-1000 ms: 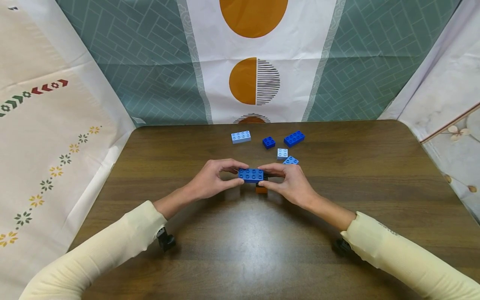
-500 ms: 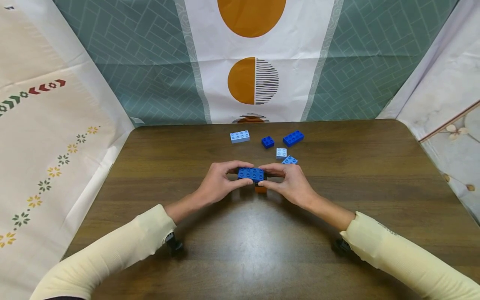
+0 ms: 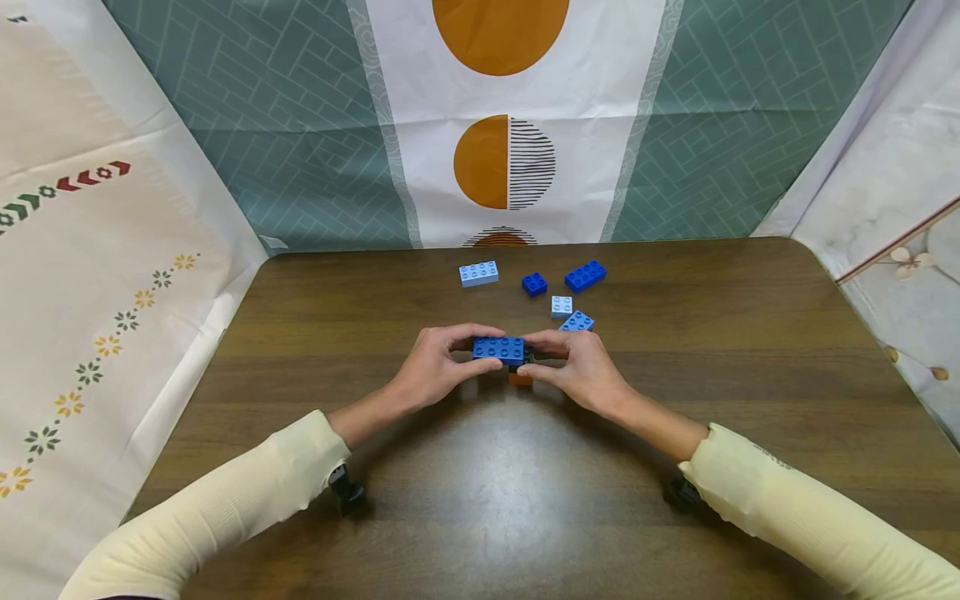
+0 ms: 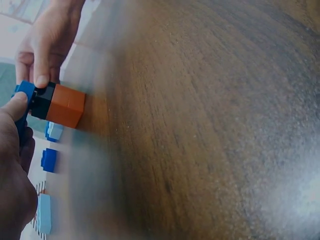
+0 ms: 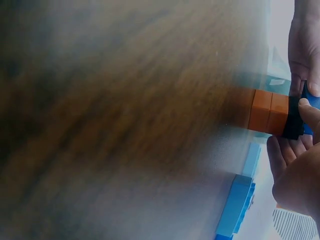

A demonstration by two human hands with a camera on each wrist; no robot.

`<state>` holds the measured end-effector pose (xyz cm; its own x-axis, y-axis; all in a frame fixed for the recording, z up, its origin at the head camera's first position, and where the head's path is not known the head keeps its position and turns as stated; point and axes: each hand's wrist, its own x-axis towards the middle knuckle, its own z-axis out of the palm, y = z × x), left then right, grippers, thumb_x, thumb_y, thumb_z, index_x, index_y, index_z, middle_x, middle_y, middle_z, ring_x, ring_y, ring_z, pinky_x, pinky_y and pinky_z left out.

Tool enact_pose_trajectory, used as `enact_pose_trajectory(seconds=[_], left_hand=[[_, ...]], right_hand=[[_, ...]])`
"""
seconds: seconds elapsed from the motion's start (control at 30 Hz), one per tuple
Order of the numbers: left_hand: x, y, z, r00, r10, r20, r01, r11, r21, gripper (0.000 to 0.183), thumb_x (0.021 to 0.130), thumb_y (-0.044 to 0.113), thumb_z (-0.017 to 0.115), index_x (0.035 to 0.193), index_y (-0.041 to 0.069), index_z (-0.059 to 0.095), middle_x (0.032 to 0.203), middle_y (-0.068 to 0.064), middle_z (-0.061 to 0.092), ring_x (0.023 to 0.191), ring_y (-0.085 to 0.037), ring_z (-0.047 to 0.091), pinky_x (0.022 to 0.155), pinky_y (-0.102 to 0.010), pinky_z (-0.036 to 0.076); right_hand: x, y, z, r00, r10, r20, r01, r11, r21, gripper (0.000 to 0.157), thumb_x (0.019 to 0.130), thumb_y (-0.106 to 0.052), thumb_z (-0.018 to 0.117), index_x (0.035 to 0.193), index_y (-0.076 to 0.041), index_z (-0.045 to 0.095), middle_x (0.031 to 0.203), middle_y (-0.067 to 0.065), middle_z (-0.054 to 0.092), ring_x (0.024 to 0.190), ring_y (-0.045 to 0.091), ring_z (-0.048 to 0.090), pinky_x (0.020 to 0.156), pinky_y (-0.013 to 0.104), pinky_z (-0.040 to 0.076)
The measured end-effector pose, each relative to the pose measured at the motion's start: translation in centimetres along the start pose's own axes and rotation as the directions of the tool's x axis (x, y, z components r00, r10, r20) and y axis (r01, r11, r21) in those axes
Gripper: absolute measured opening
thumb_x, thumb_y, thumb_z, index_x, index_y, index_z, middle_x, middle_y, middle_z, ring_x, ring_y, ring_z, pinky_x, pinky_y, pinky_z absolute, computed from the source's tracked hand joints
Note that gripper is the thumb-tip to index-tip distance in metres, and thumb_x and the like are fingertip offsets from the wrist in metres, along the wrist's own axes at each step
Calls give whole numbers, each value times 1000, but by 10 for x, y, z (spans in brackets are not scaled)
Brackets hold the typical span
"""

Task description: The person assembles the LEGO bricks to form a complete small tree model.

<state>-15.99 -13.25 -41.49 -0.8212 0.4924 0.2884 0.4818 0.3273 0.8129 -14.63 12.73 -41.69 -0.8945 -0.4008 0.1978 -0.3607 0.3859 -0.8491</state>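
My left hand [image 3: 429, 371] pinches a blue eight-stud brick [image 3: 498, 350] by its long sides, thumb in front and fingers behind. Under the brick's right end stands a small stack: a black brick [image 4: 43, 101] on top of orange bricks [image 4: 67, 106]. My right hand [image 3: 581, 371] pinches the black brick, its thumb on the near side. In the left wrist view the blue brick lies against the top of the black one; whether it is pressed fully on, I cannot tell. The orange bricks rest on the table.
Behind the hands on the wooden table [image 3: 480, 517] lie a light blue long brick [image 3: 478, 274], a dark blue square brick [image 3: 534, 284], a dark blue long brick [image 3: 585, 277], a pale square brick [image 3: 562, 307] and a mid-blue brick [image 3: 577, 322]. A patterned cloth [image 3: 330, 167] hangs beyond the far edge.
My left hand has moved right and its fingers now reach farther along the blue brick. The brick has shifted slightly left, showing more of the black one. My right hand has barely moved.
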Motion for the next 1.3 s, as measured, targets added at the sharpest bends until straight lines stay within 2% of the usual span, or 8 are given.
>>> enact_pose_trajectory(seconds=[0.73, 0.9, 1.1, 1.3], left_hand=[[-2, -2, -2, 999, -28, 18, 27, 1000, 13, 34, 94, 18, 84, 128, 13, 77, 122, -2, 76, 105, -14, 74, 93, -32, 60], [-2, -1, -3, 999, -35, 23, 34, 999, 24, 35, 94, 19, 84, 128, 15, 77, 122, -1, 76, 106, -13, 74, 93, -31, 60], [-2, -1, -2, 999, -30, 19, 29, 999, 39, 34, 94, 20, 84, 127, 15, 78, 121, -1, 76, 106, -13, 74, 92, -31, 61], [-4, -4, 0, 1000, -7, 4, 6, 999, 47, 35, 94, 21, 85, 128, 15, 77, 120, -2, 77, 105, -13, 75, 90, -32, 61]], right_hand=[[0, -1, 0, 1000, 11, 8, -10, 1000, -17, 39, 91, -8, 86, 127, 0, 76, 123, 13, 76, 113, 28, 74, 94, 42, 60], [-1, -2, 0, 1000, 18, 16, -19, 1000, 14, 41, 92, -11, 86, 130, -2, 75, 125, 10, 76, 116, 27, 73, 97, 43, 59], [1, -7, 0, 1000, -21, -8, 21, 997, 73, 37, 94, -15, 84, 130, -9, 76, 127, 4, 76, 119, 25, 72, 101, 49, 57], [4, -9, 2, 999, -47, -13, 47, 996, 71, 32, 94, -13, 84, 125, -9, 79, 120, 6, 78, 117, 25, 73, 99, 51, 58]])
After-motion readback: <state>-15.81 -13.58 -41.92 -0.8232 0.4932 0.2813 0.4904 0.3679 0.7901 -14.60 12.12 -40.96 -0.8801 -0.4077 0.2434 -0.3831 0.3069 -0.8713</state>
